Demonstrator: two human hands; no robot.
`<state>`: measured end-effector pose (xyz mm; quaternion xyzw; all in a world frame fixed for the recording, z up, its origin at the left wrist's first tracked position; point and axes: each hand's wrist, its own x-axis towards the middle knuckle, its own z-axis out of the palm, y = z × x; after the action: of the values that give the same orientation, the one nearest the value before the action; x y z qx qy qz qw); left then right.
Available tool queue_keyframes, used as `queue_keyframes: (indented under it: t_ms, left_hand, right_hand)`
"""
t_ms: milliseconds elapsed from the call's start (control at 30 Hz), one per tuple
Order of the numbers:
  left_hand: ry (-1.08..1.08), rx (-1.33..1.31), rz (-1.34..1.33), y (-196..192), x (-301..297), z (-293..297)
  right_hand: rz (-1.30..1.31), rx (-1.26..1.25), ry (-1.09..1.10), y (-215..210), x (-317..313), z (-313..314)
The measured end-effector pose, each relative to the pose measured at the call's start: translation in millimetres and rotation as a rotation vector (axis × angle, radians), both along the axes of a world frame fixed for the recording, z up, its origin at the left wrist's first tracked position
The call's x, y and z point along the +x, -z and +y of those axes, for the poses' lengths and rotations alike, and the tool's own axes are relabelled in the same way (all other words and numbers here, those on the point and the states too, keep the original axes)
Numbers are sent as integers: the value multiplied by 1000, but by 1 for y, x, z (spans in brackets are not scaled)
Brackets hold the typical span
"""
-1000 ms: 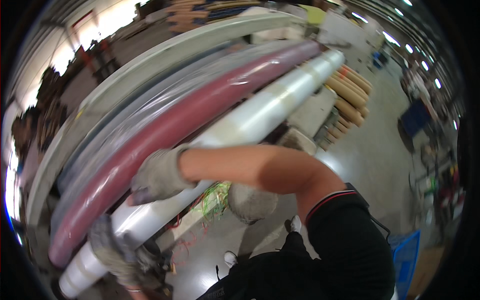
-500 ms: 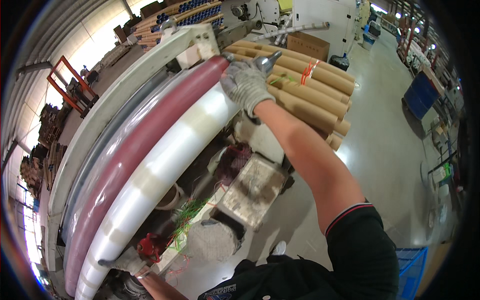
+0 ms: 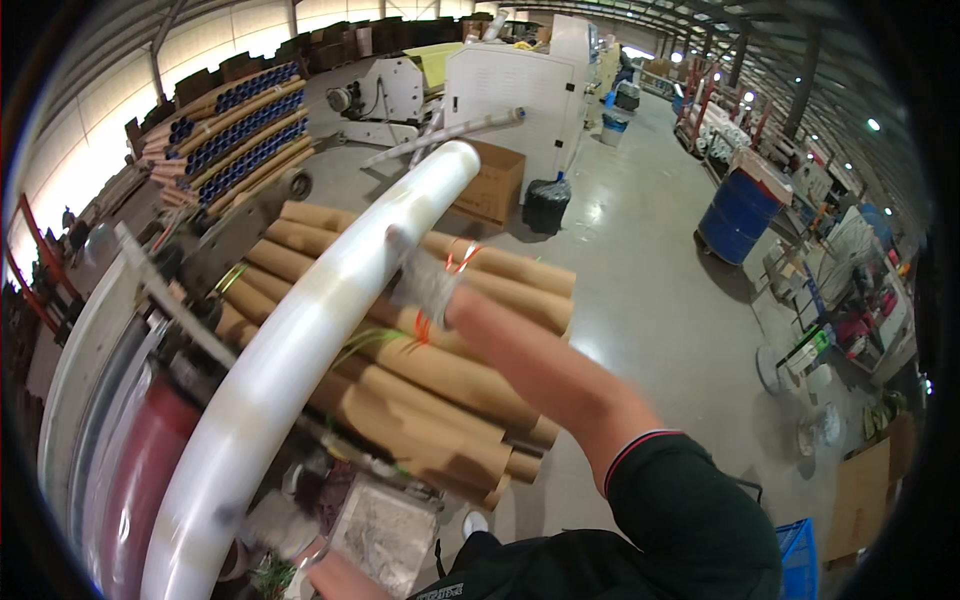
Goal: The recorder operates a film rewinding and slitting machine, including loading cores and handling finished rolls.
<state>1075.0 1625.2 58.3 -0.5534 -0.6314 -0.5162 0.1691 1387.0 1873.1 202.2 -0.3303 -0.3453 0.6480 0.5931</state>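
Factory hall with a polished concrete floor, white machines at the back and a blue drum on the right.

1. Right hand: gloved, arm stretched forward from the lower right. The hand lies against the right side of a long roll wrapped in clear film. The fingers curl onto the roll's surface, close together; the grip on the far side is hidden, so whether they close round it cannot be told.

2. Left hand: only a bare part shows at the lower edge, just beside the roll's near end. Its fingers are out of view; their state cannot be told.

3. Roll: it runs from the lower left up to the centre top, curved by the lens, with its far end raised above the floor.

4. Cardboard tubes: a brown stack lies below and to the right of the roll, bound with orange cord.

5. Left of the roll: a dark red roll and pale rolls lie alongside it.

6. Background: a rack of blue-cored tubes at upper left, a cardboard box and a black bag near the machines.
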Motion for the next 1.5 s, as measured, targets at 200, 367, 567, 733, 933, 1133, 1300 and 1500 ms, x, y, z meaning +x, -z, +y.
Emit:
queue_keyframes:
  t_ms: [200, 367, 567, 733, 933, 1133, 1300, 1500]
  left_hand:
    - [1005, -1061, -485, -102, 223, 161]
    - [289, -79, -993, -55, 160, 136]
    - [289, 585, -1521, -100, 260, 177]
    - [513, 666, -1697, -65, 388, 224]
    - [646, 643, -1452, -45, 460, 146]
    - [565, 982, -1715, -23, 470, -15]
    - [114, 1062, -1486, -32, 521, -157]
    - [319, 1439, -1393, -13, 576, -366]
  right_hand:
    - [530, 27, -362, 28, 49, 37]
    - [641, 13, -183, 36, 208, 238]
    - [504, -101, -155, 66, 391, 360]
    - [3, -34, 327, 45, 539, 319]
    - [376, -94, 142, 96, 662, 254]
    - [143, 25, -138, 45, 567, 83]
    - [-96, 211, -394, 54, 535, -50]
    - [-226, 202, -684, 63, 514, -200]
